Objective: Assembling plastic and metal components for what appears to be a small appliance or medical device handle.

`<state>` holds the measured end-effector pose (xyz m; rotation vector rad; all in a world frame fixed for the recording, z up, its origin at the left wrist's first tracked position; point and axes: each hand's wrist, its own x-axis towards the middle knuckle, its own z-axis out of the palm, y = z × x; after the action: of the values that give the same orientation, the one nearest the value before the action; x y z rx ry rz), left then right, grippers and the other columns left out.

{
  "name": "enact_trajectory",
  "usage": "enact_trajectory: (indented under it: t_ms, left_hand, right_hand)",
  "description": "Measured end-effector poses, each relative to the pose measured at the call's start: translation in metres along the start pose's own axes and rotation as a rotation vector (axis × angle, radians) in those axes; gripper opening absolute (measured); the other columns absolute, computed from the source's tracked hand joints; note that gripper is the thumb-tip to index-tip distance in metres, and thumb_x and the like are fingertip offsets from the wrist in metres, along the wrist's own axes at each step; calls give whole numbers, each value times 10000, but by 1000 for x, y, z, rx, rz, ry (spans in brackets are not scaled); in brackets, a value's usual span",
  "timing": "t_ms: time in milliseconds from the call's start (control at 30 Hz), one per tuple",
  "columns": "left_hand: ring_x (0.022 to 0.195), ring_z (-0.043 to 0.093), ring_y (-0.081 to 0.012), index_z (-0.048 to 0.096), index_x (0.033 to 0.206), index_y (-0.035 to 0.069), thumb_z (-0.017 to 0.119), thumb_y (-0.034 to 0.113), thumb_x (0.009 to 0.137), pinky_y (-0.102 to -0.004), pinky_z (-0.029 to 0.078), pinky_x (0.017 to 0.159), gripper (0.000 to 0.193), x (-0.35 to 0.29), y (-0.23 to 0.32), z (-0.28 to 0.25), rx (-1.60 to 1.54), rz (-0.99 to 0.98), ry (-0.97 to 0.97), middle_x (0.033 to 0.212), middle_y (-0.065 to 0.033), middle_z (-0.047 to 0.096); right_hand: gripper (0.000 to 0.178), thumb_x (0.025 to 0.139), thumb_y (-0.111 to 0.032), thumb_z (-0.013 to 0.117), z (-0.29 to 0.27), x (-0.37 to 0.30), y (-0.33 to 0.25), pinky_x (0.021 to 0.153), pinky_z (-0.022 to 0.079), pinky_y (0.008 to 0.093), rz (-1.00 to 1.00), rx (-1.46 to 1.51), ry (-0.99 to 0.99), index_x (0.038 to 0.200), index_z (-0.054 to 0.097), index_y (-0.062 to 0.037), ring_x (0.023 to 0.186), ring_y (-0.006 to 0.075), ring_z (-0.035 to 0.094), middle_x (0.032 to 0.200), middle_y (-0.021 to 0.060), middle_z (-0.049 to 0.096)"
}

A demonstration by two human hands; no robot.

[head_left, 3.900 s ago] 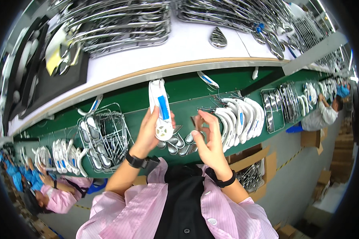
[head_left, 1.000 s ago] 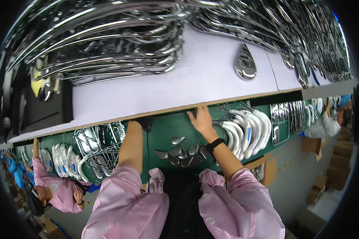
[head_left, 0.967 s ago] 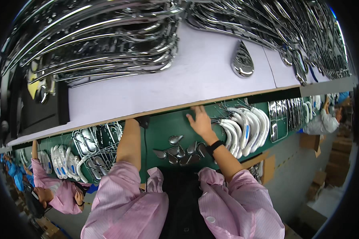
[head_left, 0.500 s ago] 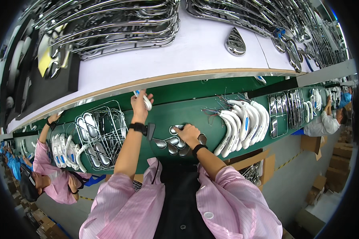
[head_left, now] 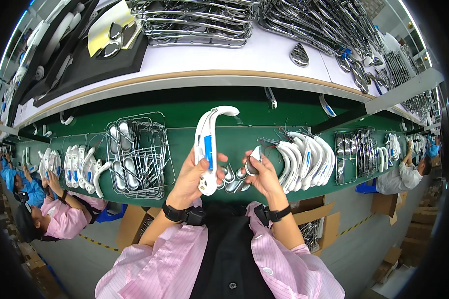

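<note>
A white curved plastic handle [head_left: 201, 137] with a blue strip stands upright in my left hand [head_left: 185, 180]. The fingers close around its lower end, and its hooked tip points right. My right hand [head_left: 267, 180] pinches a chrome teardrop-shaped cover [head_left: 253, 166] between thumb and fingers. The two pieces are apart, a short gap between them. Several similar chrome covers [head_left: 238, 186] lie on the green bench [head_left: 184, 133] between my hands, partly hidden by them. Just right of my right hand, a row of white curved handles [head_left: 309, 162] with thin wires at their tops rests on the bench.
Wire racks with chrome parts [head_left: 134, 164] stand to the left. Above the bench runs a white shelf [head_left: 194, 64] stacked with chrome racks [head_left: 194, 22]. Cardboard boxes [head_left: 329, 226] sit below the bench's near edge. A person in pink [head_left: 67, 217] works at the left.
My left hand has drawn back from under the shelf edge, bringing the white handle over the bench. My right hand has lifted a chrome cover from the pile.
</note>
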<state>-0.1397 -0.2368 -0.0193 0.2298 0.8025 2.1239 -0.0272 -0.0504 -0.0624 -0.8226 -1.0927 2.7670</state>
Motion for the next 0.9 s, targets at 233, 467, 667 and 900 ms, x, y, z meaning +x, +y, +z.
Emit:
enact_trajectory:
  t_ms: [233,467,667,900]
  left_hand:
    - [851,644,-282,364,1245,77,333,512,988,-396,549,739,506,-12,-9,44,109,94,120,1084,-166,581]
    - [1127,544,-270,305,1312,105,325,361,977,-450,417,988,421,-27,-10,59,206,330,119,1222,-167,517]
    - [1148,543,-276,232,1365,112,370,320,974,-443,445,974,463,-33,-14,56,129,377,72,1259,-172,490]
    - [1121,557,-253,120,1388,90,497,0,920,-424,474,957,608,-33,-11,56,323,342,91,1279,-175,451]
  right_hand:
    - [399,968,-324,386,56,-58,-11,598,450,280,-360,-212,-142,1244,405,-36,822,189,567,1107,140,551]
    - [576,819,-42,669,99,-90,-30,910,449,383,-886,-1123,-115,1333,420,29,1064,304,522,1189,193,498]
    - [513,699,-166,825,100,-81,-10,792,483,363,-1079,-1164,75,1141,620,-6,882,271,600,1080,137,579]
    - [612,630,-176,870,94,-77,-1,708,495,323,-1060,-1173,71,1180,642,-33,844,210,584,1073,113,541]
